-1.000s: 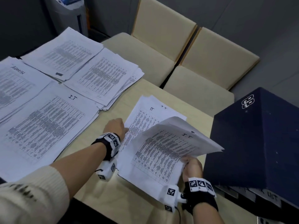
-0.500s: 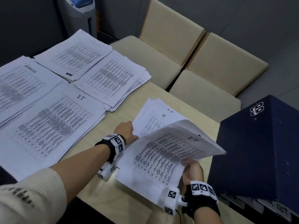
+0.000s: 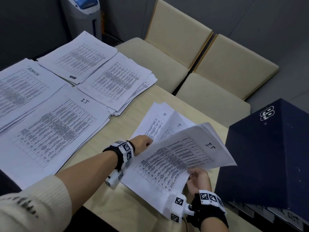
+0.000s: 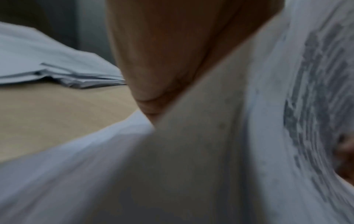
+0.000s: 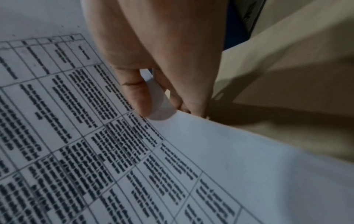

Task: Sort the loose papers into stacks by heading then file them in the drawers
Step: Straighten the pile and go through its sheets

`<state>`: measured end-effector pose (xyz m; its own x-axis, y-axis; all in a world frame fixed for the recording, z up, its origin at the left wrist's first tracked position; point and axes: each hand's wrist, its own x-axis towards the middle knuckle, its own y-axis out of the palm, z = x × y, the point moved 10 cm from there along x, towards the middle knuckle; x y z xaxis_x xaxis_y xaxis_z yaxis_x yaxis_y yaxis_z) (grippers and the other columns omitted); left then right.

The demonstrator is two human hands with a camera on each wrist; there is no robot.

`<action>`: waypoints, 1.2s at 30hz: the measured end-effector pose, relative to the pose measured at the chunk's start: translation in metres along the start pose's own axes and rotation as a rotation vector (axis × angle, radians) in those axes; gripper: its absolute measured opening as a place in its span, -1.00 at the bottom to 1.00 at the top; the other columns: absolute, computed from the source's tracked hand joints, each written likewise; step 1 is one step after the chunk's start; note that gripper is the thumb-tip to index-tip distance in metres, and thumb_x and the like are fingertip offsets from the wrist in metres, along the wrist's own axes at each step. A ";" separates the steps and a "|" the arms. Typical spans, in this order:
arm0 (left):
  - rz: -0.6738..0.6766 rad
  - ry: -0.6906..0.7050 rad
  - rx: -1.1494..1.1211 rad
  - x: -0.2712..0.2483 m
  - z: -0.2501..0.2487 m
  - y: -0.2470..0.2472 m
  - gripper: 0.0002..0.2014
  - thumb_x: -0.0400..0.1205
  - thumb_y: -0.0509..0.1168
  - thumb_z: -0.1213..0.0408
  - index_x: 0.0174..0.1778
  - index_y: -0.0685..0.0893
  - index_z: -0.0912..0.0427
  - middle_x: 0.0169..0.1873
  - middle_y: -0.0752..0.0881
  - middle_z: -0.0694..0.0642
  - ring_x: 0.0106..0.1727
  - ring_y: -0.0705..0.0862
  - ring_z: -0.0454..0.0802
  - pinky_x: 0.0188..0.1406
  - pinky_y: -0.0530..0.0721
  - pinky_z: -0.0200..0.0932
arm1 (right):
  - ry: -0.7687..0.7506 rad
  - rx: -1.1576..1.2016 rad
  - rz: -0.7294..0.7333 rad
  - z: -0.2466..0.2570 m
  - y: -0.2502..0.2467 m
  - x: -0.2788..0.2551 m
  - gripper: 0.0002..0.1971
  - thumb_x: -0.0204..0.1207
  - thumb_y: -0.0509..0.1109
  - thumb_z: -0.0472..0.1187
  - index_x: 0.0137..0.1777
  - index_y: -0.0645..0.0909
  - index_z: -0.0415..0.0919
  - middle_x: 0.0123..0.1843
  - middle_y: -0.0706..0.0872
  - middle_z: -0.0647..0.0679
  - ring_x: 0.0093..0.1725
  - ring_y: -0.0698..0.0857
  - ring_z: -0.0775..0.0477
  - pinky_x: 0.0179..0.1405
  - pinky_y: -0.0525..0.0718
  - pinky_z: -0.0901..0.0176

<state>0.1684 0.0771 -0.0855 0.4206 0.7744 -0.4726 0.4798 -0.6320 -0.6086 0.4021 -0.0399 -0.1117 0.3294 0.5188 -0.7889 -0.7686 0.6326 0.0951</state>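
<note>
The lifted sheets (image 3: 182, 158), thin white paper printed with a ruled table of dark text and hand-lettered "I.T" near the far edge, bow upward over the near right part of the table (image 3: 107, 195), their right side raised and their left corner drooping toward the wood; the right hand (image 3: 198, 180) pinches their right edge, thumb (image 5: 138, 97) pressed on the printed face and the other fingers curled beneath, the paper edge curling limply between them; the left hand (image 3: 142, 145) reaches in under the raised left edge, its fingers hidden by paper, so whether they grip anything cannot be told; beneath lies a small flat pile (image 3: 155, 121) of the same sheets, slightly fanned, also marked with a short heading; the table is smooth pale wood with a straight edge, a bare strip of it open between this pile and the larger stacks; to the left sit the I.T stack (image 3: 55, 131), the ADMIN stack (image 3: 21, 91) and two more stacks (image 3: 115, 82) (image 3: 80, 56), edges ragged and overlapping; at the right, just beside the raised sheets, stands a dark blue box (image 3: 270, 156) with a white logo, matte and sharp-cornered, labelled fronts showing under its lower edge; beyond the table stand two cream padded chairs (image 3: 167, 52).
</note>
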 end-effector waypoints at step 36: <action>0.042 0.048 -0.946 -0.018 0.004 -0.029 -0.69 0.53 0.28 0.72 -0.09 0.83 0.27 -0.28 0.76 0.10 -0.32 0.66 -0.03 -0.34 0.56 -0.27 | -0.211 -0.157 -0.027 0.040 0.004 0.031 -0.75 0.02 0.37 -0.48 -0.36 0.38 -0.30 -0.34 0.33 -0.11 -0.35 0.36 -0.12 -0.36 0.32 0.02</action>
<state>0.1442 0.0811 -0.0620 0.4726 0.7621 -0.4424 0.8798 -0.4368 0.1875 0.4311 0.0014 -0.1115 0.4455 0.6220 -0.6439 -0.8281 0.5596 -0.0324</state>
